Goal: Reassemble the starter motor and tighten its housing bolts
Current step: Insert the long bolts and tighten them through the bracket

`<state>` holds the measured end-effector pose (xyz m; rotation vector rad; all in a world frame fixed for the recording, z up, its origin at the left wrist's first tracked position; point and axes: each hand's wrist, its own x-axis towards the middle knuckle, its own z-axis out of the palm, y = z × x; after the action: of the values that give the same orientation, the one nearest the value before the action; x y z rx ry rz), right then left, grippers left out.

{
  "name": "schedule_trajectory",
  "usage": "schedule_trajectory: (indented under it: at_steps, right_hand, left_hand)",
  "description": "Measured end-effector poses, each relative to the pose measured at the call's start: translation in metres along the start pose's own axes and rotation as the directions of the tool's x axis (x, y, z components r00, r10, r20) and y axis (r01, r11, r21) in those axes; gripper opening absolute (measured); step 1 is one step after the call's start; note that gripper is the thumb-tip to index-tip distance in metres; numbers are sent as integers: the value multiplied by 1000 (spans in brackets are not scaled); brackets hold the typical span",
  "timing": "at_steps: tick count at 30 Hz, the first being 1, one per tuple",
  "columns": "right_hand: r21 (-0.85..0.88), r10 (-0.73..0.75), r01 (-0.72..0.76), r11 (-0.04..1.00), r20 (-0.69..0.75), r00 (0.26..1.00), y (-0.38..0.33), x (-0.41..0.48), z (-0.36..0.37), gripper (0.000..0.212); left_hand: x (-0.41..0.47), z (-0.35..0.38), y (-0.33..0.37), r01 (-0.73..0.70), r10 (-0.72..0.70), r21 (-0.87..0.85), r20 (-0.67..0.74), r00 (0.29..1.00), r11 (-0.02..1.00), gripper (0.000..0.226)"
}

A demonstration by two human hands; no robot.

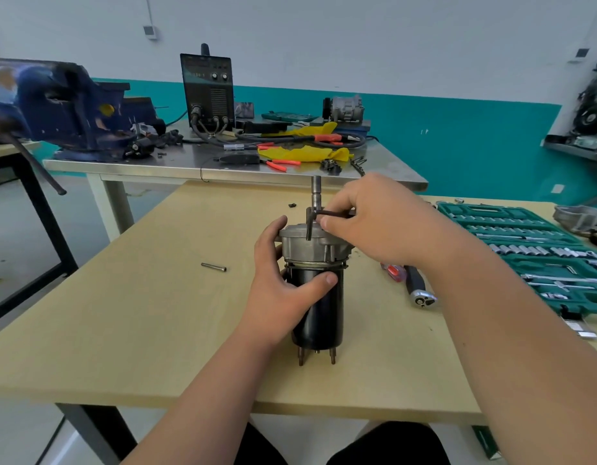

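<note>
The starter motor (324, 313) is stood upright near the middle of the pale wooden tabletop (122, 313), with its black cylindrical body below and its grey cast end housing (307, 250) on top. Thin studs are seen under the body, touching the tabletop, and a steel shaft (316, 193) rises from the housing.

The left grip (283, 280) is wrapped round the upper part of the black body from the left: the thumb is laid across the front just under the housing, and the fingers are curled behind it up to the housing's left edge. The right grip (367, 223) is held over the right side of the housing, and a dark L-shaped hex key (324, 214) is pinched in its fingers. The key's long arm is hidden inside this grip, while its short arm points down onto the top of the housing, just in front of the shaft.

A loose bolt (213, 267) is laid on the tabletop to the left of the motor, apart from both grips. To the right, a ratchet (419, 286) and a red-handled screwdriver (392, 271) are laid near the right forearm, and an open green socket set case (525, 250) is set beyond them. Behind, a steel tabletop (190, 164) is loaded with a blue bench vise (65, 105), a welding machine (208, 90) and red-handled pliers (278, 163).
</note>
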<state>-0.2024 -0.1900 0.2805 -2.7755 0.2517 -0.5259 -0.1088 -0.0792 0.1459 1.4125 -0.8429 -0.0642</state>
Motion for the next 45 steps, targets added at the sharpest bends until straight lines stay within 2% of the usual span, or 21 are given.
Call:
schedule_trajectory:
  at_steps: [3,8,14,22,26,33,39,45]
  right_hand:
    - [1,20,-20,1000,28,999,0,-4,-5,22]
    - [18,11,-11,1000,-7,1000,-2,-8,-3,9]
    - [6,-12,11,1000,49,999,-4,-5,-4,16]
    - [5,3,-4,1000,52,999,-3,-7,-4,16]
    - [8,-8,8,1000,22,1000,-3,-9,-3,12]
    - [-128,-18,9,992,-64,998,-6,-10,2,16]
    - [-115,-88,88,989,2,996,-2,-10,-1,19]
    - [-102,-96,98,990,25,995,0,-10,-3,18]
  left_hand:
    - [0,0,1,-2,2,3,-1,1000,1000,90]
    - [-1,0,2,1,-1,13,-2,1000,1000,88]
    - [-2,-2,2,6,-5,3,-10,1000,1000,88]
    - [0,-4,2,-42,43,27,-36,998,999,80]
    - [0,-4,2,-21,22,26,-21,1000,999,81]
    - [1,-5,1,-2,2,6,-37,999,1000,81]
    - [8,-15,3,0,0,12,-21,1000,1000,76]
    - [16,-22,4,21,-22,46,27,999,999,76]
